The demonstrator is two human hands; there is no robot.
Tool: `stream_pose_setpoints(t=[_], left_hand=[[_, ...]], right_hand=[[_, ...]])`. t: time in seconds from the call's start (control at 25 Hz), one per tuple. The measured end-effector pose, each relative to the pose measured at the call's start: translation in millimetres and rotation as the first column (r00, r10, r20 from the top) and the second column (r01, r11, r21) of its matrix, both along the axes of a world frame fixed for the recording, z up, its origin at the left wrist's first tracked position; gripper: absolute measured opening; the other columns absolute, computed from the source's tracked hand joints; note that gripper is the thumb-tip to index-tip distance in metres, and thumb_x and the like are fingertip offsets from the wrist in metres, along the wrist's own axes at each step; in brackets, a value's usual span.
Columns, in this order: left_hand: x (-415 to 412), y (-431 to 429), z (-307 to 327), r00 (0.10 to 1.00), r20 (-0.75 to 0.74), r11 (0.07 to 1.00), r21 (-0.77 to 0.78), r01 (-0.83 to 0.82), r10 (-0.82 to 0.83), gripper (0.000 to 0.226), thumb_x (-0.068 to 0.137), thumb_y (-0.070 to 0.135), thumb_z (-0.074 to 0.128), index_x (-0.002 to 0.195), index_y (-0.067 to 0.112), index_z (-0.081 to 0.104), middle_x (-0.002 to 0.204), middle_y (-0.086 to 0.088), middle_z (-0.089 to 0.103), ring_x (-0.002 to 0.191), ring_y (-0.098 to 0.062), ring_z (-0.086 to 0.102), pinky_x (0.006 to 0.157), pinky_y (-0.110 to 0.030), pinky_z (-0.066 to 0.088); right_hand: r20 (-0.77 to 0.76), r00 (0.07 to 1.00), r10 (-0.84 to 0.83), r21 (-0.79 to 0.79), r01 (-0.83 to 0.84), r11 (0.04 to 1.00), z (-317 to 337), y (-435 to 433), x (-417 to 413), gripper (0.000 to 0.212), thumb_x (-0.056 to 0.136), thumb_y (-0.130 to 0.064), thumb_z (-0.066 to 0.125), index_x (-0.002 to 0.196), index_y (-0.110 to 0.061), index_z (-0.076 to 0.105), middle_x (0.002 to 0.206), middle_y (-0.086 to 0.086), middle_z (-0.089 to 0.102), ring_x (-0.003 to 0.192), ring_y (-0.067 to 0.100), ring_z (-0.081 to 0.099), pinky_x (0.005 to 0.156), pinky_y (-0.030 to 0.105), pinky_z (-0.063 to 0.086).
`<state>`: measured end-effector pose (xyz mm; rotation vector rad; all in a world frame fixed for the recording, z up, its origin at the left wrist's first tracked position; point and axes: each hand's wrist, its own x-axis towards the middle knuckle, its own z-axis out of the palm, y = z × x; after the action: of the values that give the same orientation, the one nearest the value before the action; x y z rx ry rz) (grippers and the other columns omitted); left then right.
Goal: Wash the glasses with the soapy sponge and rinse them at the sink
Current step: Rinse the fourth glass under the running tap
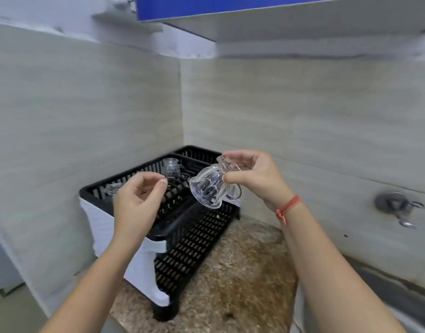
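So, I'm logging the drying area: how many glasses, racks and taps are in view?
Glasses: 3 (held glass in right hand; back glass and left glass in drying rack)
Drying rack: 1
Wall tap: 1
Total: 5

I am watching the right grip (252, 179) pinching the base of a clear ribbed glass (206, 189), which is tilting with its mouth facing down and left over the black dish rack (182, 239). The left grip (137, 200) is hovering just left of it, fingers loosely curled around nothing. A second glass (171, 166) is standing at the rack's far side. The rack is sitting on the speckled worktop (242, 272), with a tap (396, 205) on the right wall.
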<state>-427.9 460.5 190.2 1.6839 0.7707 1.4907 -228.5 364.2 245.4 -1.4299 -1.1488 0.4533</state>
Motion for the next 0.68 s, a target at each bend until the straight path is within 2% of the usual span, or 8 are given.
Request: stream_pose_setpoints(t=[0.08,0.16,0.28,0.52,0.68], left_hand=[[-24,38,5,1.000,0.032,0.998,-0.067,0.003,-0.001,0.008,0.087,0.013,0.066,0.084,0.019,0.070,0.086,-0.001,0.072,0.083,-0.016,0.066,0.078,-0.032,0.053],[-37,65,4,0.999,0.042,0.992,-0.119,0.026,-0.022,0.008,0.087,0.014,0.066,0.083,0.020,0.070,0.086,-0.004,0.072,0.082,-0.020,0.066,0.080,-0.041,0.052],[-42,86,-4,0.998,0.051,0.983,-0.174,0.057,-0.048,0.010,0.087,0.014,0.066,0.081,0.020,0.070,0.086,-0.003,0.072,0.083,-0.019,0.066,0.081,-0.043,0.053],[-38,105,-18,0.997,-0.004,0.976,-0.205,0.069,-0.071,0.011,0.086,0.014,0.066,0.079,0.021,0.070,0.081,0.000,0.072,0.084,-0.022,0.068,0.080,-0.041,0.055],[-35,112,-20,0.997,-0.010,0.973,-0.220,0.067,-0.071,0.011,0.085,0.015,0.067,0.077,0.022,0.070,0.079,0.001,0.072,0.083,-0.022,0.068,0.084,-0.045,0.055]], right_hand=[[0.024,0.997,0.080,-0.017,-0.079,0.997,11,40,-22,0.046,0.064,0.008,0.078,0.100,-0.020,0.069,0.101,0.002,0.070,0.088,0.012,0.063,0.087,0.028,0.053],[0.102,0.986,0.134,-0.094,-0.125,0.988,12,72,-39,0.047,0.064,0.008,0.078,0.103,-0.017,0.069,0.102,0.002,0.070,0.088,0.011,0.063,0.084,0.024,0.053],[0.252,0.947,0.199,-0.239,-0.139,0.961,2,103,-52,0.050,0.063,0.005,0.079,0.109,-0.011,0.070,0.099,0.000,0.070,0.086,0.006,0.064,0.075,0.013,0.051],[0.399,0.821,0.410,-0.497,-0.182,0.848,-27,131,-62,0.053,0.063,0.001,0.079,0.113,-0.013,0.067,0.098,-0.004,0.068,0.079,0.001,0.060,0.069,0.010,0.048],[0.455,0.731,0.509,-0.611,-0.160,0.776,-41,132,-69,0.056,0.063,-0.003,0.078,0.116,-0.014,0.066,0.105,-0.003,0.068,0.081,0.004,0.060,0.066,0.013,0.047]])
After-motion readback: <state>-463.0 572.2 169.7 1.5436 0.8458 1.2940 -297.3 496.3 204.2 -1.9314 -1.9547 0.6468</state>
